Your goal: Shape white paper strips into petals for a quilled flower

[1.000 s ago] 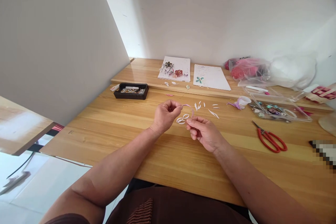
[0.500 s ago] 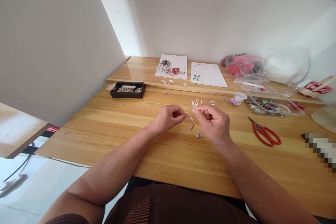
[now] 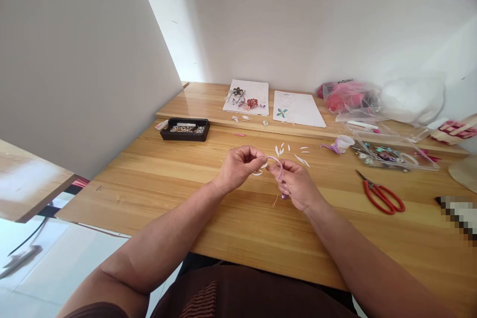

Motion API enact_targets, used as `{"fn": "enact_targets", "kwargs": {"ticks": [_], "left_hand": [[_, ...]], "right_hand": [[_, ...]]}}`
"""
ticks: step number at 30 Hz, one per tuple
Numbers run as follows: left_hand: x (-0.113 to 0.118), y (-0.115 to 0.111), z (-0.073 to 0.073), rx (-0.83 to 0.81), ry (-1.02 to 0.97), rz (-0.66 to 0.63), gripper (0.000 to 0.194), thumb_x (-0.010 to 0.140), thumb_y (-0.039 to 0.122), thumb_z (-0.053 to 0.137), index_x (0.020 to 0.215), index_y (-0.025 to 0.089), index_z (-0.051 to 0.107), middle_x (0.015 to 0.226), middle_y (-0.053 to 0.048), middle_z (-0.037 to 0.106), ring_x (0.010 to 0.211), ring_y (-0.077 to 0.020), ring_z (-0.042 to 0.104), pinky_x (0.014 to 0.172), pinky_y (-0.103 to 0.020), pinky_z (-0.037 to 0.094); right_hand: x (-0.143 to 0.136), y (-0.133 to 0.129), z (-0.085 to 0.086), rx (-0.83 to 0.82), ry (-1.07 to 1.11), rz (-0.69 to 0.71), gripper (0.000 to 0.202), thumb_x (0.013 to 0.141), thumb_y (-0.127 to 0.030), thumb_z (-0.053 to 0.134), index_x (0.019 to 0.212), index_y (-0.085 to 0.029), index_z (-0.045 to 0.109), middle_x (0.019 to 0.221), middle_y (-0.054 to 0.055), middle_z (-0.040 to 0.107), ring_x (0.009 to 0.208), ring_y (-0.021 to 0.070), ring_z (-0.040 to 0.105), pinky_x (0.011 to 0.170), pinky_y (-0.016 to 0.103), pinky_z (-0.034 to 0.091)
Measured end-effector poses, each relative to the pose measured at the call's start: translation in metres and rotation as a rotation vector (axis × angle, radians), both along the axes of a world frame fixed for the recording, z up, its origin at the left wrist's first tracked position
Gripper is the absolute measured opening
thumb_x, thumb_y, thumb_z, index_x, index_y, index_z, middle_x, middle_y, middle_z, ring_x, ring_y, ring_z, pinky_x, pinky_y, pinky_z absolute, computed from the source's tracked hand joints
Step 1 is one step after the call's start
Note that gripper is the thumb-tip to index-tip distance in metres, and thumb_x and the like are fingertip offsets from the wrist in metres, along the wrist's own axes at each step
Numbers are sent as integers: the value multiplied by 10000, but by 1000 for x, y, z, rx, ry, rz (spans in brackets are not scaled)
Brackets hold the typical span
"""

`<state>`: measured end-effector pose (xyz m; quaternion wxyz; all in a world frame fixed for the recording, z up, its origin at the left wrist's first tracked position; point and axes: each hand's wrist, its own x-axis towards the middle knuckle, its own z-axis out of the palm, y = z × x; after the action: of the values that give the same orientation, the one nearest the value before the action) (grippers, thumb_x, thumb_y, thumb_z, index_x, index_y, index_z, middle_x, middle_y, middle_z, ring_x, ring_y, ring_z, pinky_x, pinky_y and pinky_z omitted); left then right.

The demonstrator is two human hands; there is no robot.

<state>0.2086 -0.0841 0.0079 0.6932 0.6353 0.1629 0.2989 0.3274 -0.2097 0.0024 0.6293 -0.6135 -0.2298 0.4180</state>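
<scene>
My left hand [image 3: 246,166] is closed, pinching one end of a thin, curved light-purple strip [image 3: 278,161]. The strip arches over to my right hand [image 3: 296,186], whose thumb and curled fingers grip its other end. Just beneath the right fingers shows a small purple roundish thing [image 3: 285,197]; whether the fingers touch it I cannot tell. A thin loose strand [image 3: 275,202] lies beside it. Behind the hands are scattered several slim white petal-shaped pieces [image 3: 301,160], and a white curved piece [image 3: 257,174] shows under the left fingertips.
Red-handled pliers [image 3: 383,198] lie to the right. Behind them stand a clear plastic box [image 3: 425,161] of beads and a white cup [image 3: 345,143] with purple ribbon. A black tray [image 3: 185,136] of beads sits left. Papers [image 3: 298,104] with flower ornaments rest on the raised back ledge [image 3: 201,97].
My right hand has moved down and in, and its fingers have curled onto the purple strip, which now arches between both hands. The white petal pieces behind show more fully.
</scene>
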Motion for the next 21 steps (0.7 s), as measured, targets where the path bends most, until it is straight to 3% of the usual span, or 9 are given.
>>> {"fn": "enact_targets", "kwargs": {"ticks": [5, 11, 14, 17, 21], "left_hand": [[4, 4, -4, 36, 1, 236, 256, 704, 366, 793, 731, 145, 666, 655, 9, 634, 557, -78, 515, 542, -218, 414], [5, 14, -6, 152, 68, 369, 163, 709, 301, 744, 709, 155, 672, 649, 6, 649, 564, -91, 528, 552, -224, 420], [4, 15, -7, 214, 127, 297, 155, 703, 294, 740, 697, 154, 676, 628, 4, 647, 551, -96, 523, 536, -224, 411], [2, 11, -6, 256, 170, 125, 165, 726, 307, 732, 716, 147, 691, 656, -11, 666, 568, -101, 536, 545, -225, 412], [-2, 2, -5, 304, 179, -118, 181, 760, 317, 729, 732, 140, 697, 632, 2, 628, 550, -81, 485, 541, -218, 377]], "right_hand": [[-13, -2, 1, -3, 37, 93, 328, 684, -459, 830, 706, -197, 633, 592, -45, 571, 378, 44, 377, 353, 200, 202], [-20, -6, 6, 31, -229, 93, 288, 769, -461, 758, 690, -203, 655, 612, -25, 570, 416, 69, 388, 396, 242, 297], [-17, -10, 11, 102, -614, -37, 214, 814, -406, 722, 718, -219, 685, 551, -33, 508, 453, 97, 389, 441, 263, 339], [-10, -15, 16, 175, -988, -207, 155, 853, -353, 687, 760, -235, 723, 515, -40, 444, 482, 114, 387, 502, 278, 354], [-1, -14, 18, 233, -1116, -259, 147, 872, -324, 672, 793, -230, 751, 536, -33, 480, 521, 120, 407, 565, 289, 375]]}}
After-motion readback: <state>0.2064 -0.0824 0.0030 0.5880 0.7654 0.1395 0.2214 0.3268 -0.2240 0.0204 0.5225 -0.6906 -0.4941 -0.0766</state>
